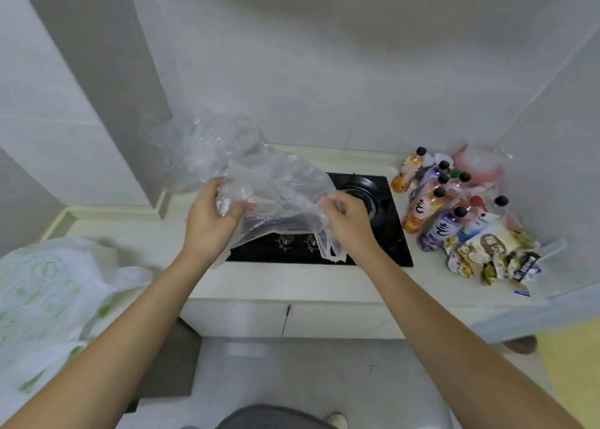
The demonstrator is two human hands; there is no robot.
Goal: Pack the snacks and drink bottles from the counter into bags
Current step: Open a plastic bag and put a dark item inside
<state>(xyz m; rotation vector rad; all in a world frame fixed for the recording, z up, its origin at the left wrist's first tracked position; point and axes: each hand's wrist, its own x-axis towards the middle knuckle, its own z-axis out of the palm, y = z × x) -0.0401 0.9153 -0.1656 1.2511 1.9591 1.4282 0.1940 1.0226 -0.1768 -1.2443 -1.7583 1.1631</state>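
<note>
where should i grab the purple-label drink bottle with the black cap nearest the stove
Grip the purple-label drink bottle around its upper body just below the black cap, coming from the stove side on its left. It leans in the pile with snack packets against its right and bottles behind, so only its left flank is free.

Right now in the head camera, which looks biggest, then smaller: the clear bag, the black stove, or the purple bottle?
1. clear bag, though it is nearest the camera
2. black stove, partly hidden
3. purple bottle
</note>
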